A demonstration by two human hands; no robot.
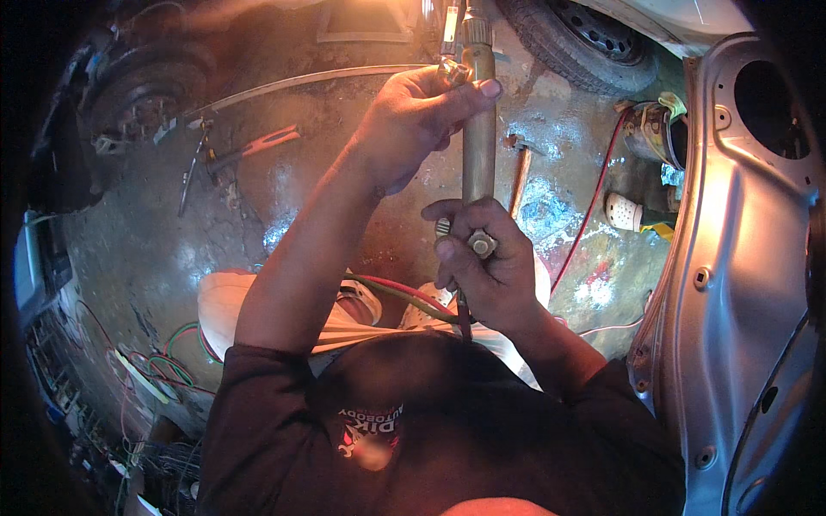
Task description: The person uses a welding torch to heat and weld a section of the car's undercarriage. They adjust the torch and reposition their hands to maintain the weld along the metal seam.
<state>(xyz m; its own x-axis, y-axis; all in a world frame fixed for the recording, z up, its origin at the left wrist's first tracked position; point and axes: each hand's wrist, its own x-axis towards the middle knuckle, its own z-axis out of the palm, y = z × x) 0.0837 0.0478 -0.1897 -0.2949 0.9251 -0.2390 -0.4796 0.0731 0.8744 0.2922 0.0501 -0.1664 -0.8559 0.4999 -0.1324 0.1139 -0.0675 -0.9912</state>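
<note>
A long brass-coloured torch handle (479, 168) stands upright in front of me, with a ribbed collar (477, 33) at its far end. My right hand (492, 267) is closed round its near end. There, a ribbed valve knob (443, 227) lies by the thumb and forefinger, and a second knob (483, 243) shows between the fingers. My left hand (422, 116) is closed beside the upper handle, its thumb across it. At its fingertips is a small shiny metal piece (454, 72), whose kind I cannot make out. Red and green hoses (404, 292) run below my right hand.
A hammer (520, 176) lies on the floor ahead. Further left are an orange-handled tool (258, 146) and a thin metal tool (194, 168). A car wheel (594, 43) stands far right, a bare metal car door (723, 241) at my right. Hoses (172, 361) lie lower left.
</note>
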